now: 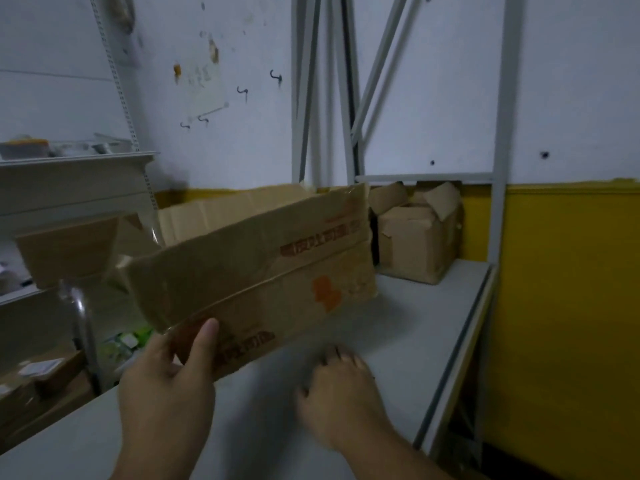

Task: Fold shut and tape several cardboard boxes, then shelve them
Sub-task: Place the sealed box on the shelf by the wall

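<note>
Head view: I look down over my two hands at a grey shelf board [415, 323] in a metal rack, in dim light.
Cardboard box: the cardboard box [256, 271] I am working on is up off the board and tilted, with its printed long side toward me. Its top flaps stand open, so it looks not yet folded shut or taped.
Left hands note: my left hand [166, 379] grips the box's near lower corner. The thumb is pressed flat on the printed face and the other fingers are hidden behind the card.
Why held so: I judge that a one-handed hold at the corner lets me swing the box over the board while the other hand stays free.
Right hands note: my right hand [343, 393] is low over the board, just under the box's bottom edge. Its fingers are loosely curled and hold nothing. Blur hides whether the fingertips touch the board.
Second box: a second box [412, 244] sits at the back of the board against the yellow wall band. Its flaps are loose and partly raised.
Left side: another shelf unit [69, 168] carries small, blurred clutter.
</note>
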